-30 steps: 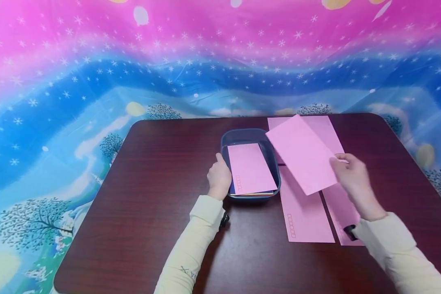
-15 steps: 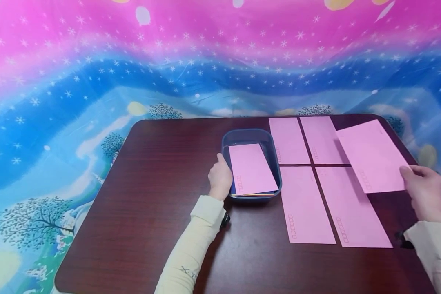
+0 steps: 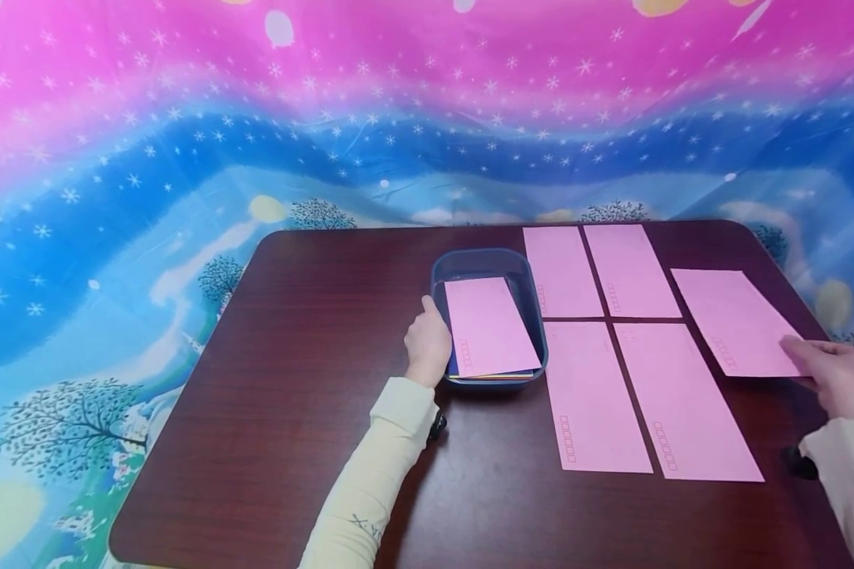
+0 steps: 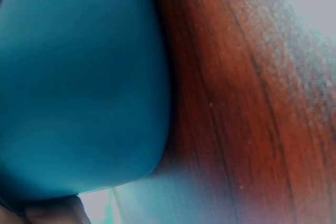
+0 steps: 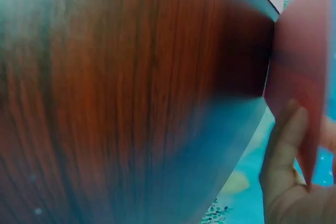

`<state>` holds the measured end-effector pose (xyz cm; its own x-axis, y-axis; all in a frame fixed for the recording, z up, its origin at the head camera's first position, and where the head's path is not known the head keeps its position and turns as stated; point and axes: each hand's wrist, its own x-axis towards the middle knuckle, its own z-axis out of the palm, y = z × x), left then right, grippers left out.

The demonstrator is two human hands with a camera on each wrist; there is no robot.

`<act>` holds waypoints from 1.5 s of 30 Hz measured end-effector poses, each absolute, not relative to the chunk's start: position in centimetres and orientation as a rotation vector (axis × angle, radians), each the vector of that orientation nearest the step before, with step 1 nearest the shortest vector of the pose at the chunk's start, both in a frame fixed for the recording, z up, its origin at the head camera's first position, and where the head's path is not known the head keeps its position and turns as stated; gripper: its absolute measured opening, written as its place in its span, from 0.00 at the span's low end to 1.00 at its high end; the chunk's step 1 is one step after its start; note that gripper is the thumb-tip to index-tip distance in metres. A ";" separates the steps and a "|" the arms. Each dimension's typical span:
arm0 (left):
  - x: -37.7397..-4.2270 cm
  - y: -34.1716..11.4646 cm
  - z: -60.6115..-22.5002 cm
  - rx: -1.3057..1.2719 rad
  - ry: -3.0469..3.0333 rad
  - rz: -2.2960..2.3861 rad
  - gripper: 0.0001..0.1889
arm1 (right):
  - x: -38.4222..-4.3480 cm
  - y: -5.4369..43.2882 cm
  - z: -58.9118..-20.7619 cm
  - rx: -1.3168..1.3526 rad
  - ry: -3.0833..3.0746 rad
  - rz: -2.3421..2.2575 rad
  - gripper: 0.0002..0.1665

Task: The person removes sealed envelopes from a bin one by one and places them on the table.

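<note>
My right hand [image 3: 845, 378] pinches the near right corner of a pink envelope [image 3: 733, 320] at the table's right side. In the right wrist view the fingers [image 5: 294, 129] and thumb have the envelope [image 5: 302, 51] between them, its far edge close to the tabletop. My left hand [image 3: 428, 344] grips the left side of a dark blue plastic bin [image 3: 491, 383], whose outer wall [image 4: 84, 87] fills much of the left wrist view. Inside the bin lies another pink envelope [image 3: 487, 324], with dark blue and yellow edges showing beneath it.
Several pink envelopes lie flat right of the bin in two rows, among them a back one [image 3: 565, 273] and a front one [image 3: 683, 403]. They stand on a dark wooden table [image 3: 313, 356]. A patterned cloth [image 3: 398, 103] hangs behind.
My right hand has carried the envelope from over the others to the table's right side and lowered it flatter toward the surface. My left hand stays at the bin.
</note>
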<state>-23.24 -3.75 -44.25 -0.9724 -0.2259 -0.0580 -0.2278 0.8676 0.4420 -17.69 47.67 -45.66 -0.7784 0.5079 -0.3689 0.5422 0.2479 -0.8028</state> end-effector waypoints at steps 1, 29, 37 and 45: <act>-23.2 -3.8 -44.2 -0.367 3.031 0.718 0.22 | -17.6 47.3 -45.3 1.008 2.475 -1.552 0.12; -23.2 -3.8 -44.2 -0.365 3.034 0.729 0.23 | -17.5 42.9 -43.5 1.161 2.680 -0.940 0.35; -23.2 -3.7 -44.2 -0.367 3.031 0.734 0.23 | -18.3 45.2 -45.5 1.173 2.633 -0.970 0.39; -23.3 -3.7 -44.4 -0.364 3.042 0.730 0.23 | -17.4 42.4 -43.1 1.158 2.618 -0.814 0.38</act>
<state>-23.28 -3.73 -44.45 -0.9732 -0.2251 -0.0463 -0.2216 0.8658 0.4487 -17.37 42.43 -43.07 -0.6857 0.6346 -0.3564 0.7249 0.5509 -0.4135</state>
